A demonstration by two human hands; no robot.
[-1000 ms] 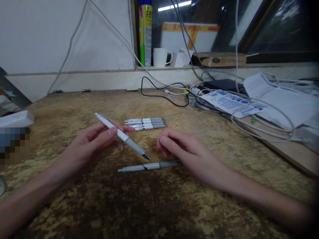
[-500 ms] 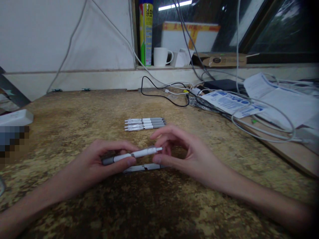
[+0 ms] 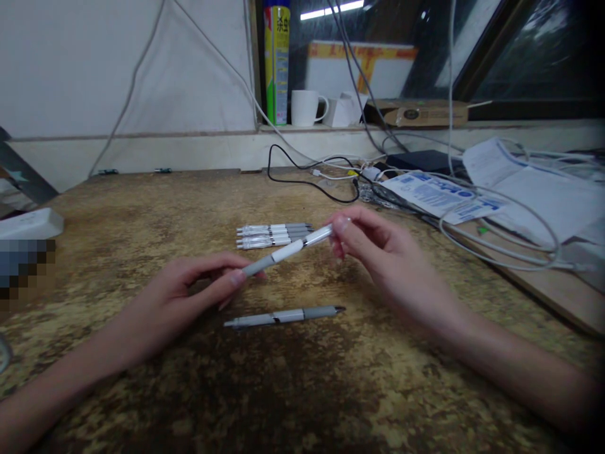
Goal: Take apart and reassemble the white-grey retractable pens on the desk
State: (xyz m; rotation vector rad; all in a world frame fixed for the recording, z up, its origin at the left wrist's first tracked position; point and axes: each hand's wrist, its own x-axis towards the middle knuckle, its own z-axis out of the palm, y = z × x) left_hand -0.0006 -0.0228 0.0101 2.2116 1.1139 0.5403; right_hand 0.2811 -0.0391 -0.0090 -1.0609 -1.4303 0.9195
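Note:
Between my two hands a white and grey pen is held in the air, slanting up to the right. My left hand pinches its grey grip end; the tip is hidden by the fingers. My right hand has thumb and fingers closed on the other, clicker end. Below it on the table lies a second pen of the same kind, tip pointing right, touched by neither hand. Farther back, several like pens lie side by side in a row, tips to the right, partly behind the held pen.
The worn wooden table spreads under everything. Tangled cables, papers and a printed sheet cover its right side. A white mug and a spray can stand on the sill. A white object sits at left.
My right hand has moved up and right and closed on the pen's clicker end. The held pen has risen and tilts more; my left grasp has shifted toward its grey end.

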